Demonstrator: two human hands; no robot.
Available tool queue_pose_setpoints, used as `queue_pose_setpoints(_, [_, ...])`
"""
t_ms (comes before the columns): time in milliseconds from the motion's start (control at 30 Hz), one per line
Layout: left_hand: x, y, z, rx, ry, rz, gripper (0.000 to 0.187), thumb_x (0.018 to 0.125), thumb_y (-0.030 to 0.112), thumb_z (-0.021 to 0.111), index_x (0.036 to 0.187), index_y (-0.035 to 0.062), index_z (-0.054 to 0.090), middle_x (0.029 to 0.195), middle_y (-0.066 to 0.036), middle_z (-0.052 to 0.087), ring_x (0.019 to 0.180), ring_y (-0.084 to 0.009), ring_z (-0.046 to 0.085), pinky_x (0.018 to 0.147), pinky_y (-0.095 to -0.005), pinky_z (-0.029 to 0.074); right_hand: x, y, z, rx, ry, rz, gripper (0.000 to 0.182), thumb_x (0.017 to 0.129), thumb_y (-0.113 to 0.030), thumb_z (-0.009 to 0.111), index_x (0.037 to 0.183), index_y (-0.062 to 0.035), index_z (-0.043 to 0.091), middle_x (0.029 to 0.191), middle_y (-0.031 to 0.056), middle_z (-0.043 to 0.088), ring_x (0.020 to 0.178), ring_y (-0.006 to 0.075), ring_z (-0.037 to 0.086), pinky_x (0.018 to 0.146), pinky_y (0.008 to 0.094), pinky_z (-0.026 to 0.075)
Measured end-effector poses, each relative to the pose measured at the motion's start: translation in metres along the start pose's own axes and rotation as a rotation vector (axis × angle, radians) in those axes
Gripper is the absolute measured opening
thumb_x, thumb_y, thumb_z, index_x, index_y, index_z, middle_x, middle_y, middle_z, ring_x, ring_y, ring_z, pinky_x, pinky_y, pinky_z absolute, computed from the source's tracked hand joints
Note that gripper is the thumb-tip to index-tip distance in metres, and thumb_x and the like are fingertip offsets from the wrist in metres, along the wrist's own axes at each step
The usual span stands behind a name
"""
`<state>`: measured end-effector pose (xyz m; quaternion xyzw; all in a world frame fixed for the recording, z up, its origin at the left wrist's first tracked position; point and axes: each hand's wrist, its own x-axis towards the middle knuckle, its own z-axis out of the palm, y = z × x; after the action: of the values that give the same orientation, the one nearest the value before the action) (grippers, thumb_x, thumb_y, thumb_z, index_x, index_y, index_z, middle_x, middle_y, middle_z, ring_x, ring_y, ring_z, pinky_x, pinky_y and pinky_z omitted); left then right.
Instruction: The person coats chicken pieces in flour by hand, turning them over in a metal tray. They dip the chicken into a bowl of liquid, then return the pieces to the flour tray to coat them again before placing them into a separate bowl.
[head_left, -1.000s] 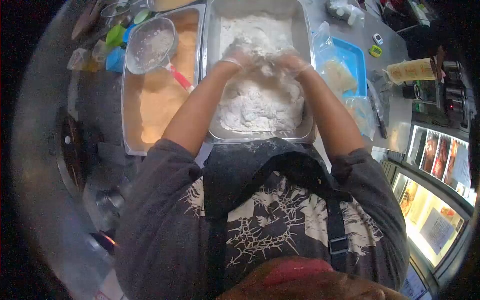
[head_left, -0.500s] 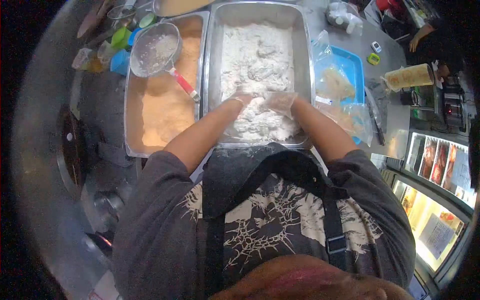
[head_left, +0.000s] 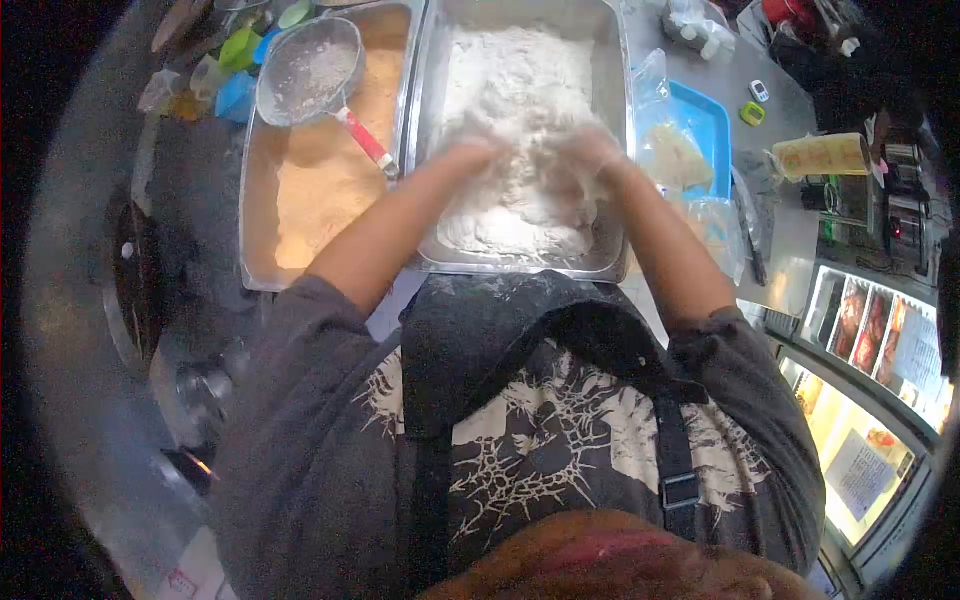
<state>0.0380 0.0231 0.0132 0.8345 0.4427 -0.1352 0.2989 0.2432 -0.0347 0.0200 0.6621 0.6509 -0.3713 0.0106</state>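
Working in the middle of the flour-filled steel tray, both hands are sunk in the white flour, further from the body than half a second ago, when they were pressed into the heap at the tray's near end. The left hand lies at the left of the mound and the right hand at its right, near each other with a lump of flour between them. Both are coated white and blurred, so I cannot tell whether the fingers are spread or curled, or whether they pinch anything. The forearms now reach longer across the tray's near rim than before. The flour has shifted too: the near pile looks lower and smoother, and a loose ridge stands between the hands.

Left of this tray, touching it side by side, sits a second steel tray of orange crumb, unchanged. A round sieve with a red handle rests across its far end, as it did earlier. Small coloured cups stand beyond the sieve on the surface. On the right, a blue tray holds clear bags, one pale piece inside, just beside the flour tray. A paper roll lies well to the right.
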Motion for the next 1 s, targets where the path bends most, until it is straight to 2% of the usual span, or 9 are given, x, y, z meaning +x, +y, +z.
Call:
queue_pose_setpoints(100, [-0.059, 0.016, 0.025, 0.189, -0.233, 0.022, 0.086, 0.086, 0.045, 0.059, 0.145, -0.0028, 0.018, 0.141, -0.025, 0.038, 0.132, -0.0324, 0.038, 0.110, -0.0394, 0.031, -0.037, -0.014, 0.034, -0.187, -0.108, 0.207, 0.058, 0.074, -0.048, 0.070, 0.113, -0.0059, 0.063, 0.099, 0.0142, 0.066, 0.083, 0.0206, 0.061, 0.075, 0.0327, 0.049])
queue_pose_setpoints(267, [-0.075, 0.014, 0.063, -0.085, -0.241, 0.006, 0.078, 0.088, 0.041, 0.055, 0.144, -0.0014, 0.021, 0.140, -0.024, 0.040, 0.132, -0.0307, 0.038, 0.108, -0.0399, 0.033, -0.079, -0.029, 0.046, -0.287, -0.308, -0.101, 0.051, 0.076, -0.038, 0.070, 0.113, -0.0037, 0.060, 0.099, 0.0146, 0.064, 0.083, 0.0205, 0.061, 0.072, 0.0313, 0.050])
queue_pose_setpoints(533, [-0.088, 0.059, 0.011, -0.933, 0.191, -0.129, 0.066, 0.093, 0.036, 0.048, 0.144, 0.0009, 0.027, 0.139, -0.024, 0.042, 0.132, -0.0281, 0.039, 0.106, -0.0408, 0.035, -0.043, 0.016, 0.063, 0.980, 0.018, 0.130, 0.041, 0.081, -0.022, 0.069, 0.112, -0.0001, 0.056, 0.100, 0.0151, 0.061, 0.083, 0.0203, 0.061, 0.067, 0.0290, 0.053])
queue_pose_setpoints(633, [-0.101, 0.078, -0.037, -0.873, 0.334, -0.124, 0.061, 0.094, 0.033, 0.046, 0.144, 0.0018, 0.029, 0.138, -0.024, 0.042, 0.132, -0.0271, 0.039, 0.106, -0.0411, 0.036, -0.042, 0.013, 0.040, 0.749, 0.252, -0.271, 0.039, 0.083, -0.020, 0.068, 0.112, 0.0022, 0.054, 0.101, 0.0171, 0.060, 0.084, 0.0221, 0.062, 0.067, 0.0313, 0.054])
queue_pose_setpoints(800, [-0.084, 0.041, -0.064, -0.127, -0.149, -0.064, 0.051, 0.095, 0.040, 0.044, 0.119, -0.0042, 0.056, 0.116, -0.023, 0.061, 0.107, -0.0285, 0.059, 0.088, -0.0430, 0.047, -0.064, -0.024, -0.003, 1.261, 0.051, 0.159, 0.033, 0.086, -0.019, 0.061, 0.113, -0.0014, 0.055, 0.111, 0.0164, 0.059, 0.089, 0.0256, 0.062, 0.079, 0.0368, 0.054])
queue_pose_setpoints(833, [-0.089, 0.040, -0.065, -0.008, -0.315, -0.137, 0.052, 0.095, 0.041, 0.043, 0.111, -0.0049, 0.060, 0.110, -0.022, 0.064, 0.100, -0.0298, 0.062, 0.085, -0.0431, 0.048, -0.063, -0.011, 0.015, 1.113, -0.069, 0.254, 0.032, 0.086, -0.020, 0.061, 0.112, -0.0016, 0.056, 0.109, 0.0157, 0.060, 0.090, 0.0257, 0.062, 0.080, 0.0371, 0.054])
queue_pose_setpoints(867, [-0.078, 0.015, -0.022, 0.087, -0.131, 0.068, 0.053, 0.090, 0.043, 0.056, 0.115, -0.0032, 0.060, 0.111, -0.022, 0.063, 0.101, -0.0291, 0.061, 0.085, -0.0400, 0.049, -0.079, -0.023, 0.011, 0.675, -0.225, 0.196, 0.031, 0.085, -0.020, 0.060, 0.110, -0.0013, 0.058, 0.106, 0.0156, 0.061, 0.090, 0.0260, 0.062, 0.079, 0.0373, 0.053])
queue_pose_setpoints(967, [-0.096, 0.017, 0.021, 0.221, -0.285, 0.135, 0.055, 0.087, 0.043, 0.060, 0.119, -0.0018, 0.056, 0.115, -0.022, 0.061, 0.103, -0.0296, 0.060, 0.088, -0.0388, 0.048, -0.119, -0.073, 0.001, -0.443, -0.472, -0.208, 0.026, 0.085, -0.019, 0.059, 0.103, -0.0014, 0.062, 0.100, 0.0155, 0.064, 0.091, 0.0266, 0.062, 0.077, 0.0365, 0.052])
queue_pose_setpoints(1000, [-0.097, 0.020, 0.031, 0.192, -0.311, 0.125, 0.057, 0.086, 0.043, 0.061, 0.121, -0.0014, 0.055, 0.116, -0.023, 0.060, 0.104, -0.0297, 0.060, 0.089, -0.0384, 0.047, -0.109, -0.062, 0.022, -0.391, -0.460, -0.242, 0.024, 0.084, -0.019, 0.059, 0.101, -0.0025, 0.063, 0.099, 0.0151, 0.064, 0.091, 0.0266, 0.062, 0.076, 0.0356, 0.052])
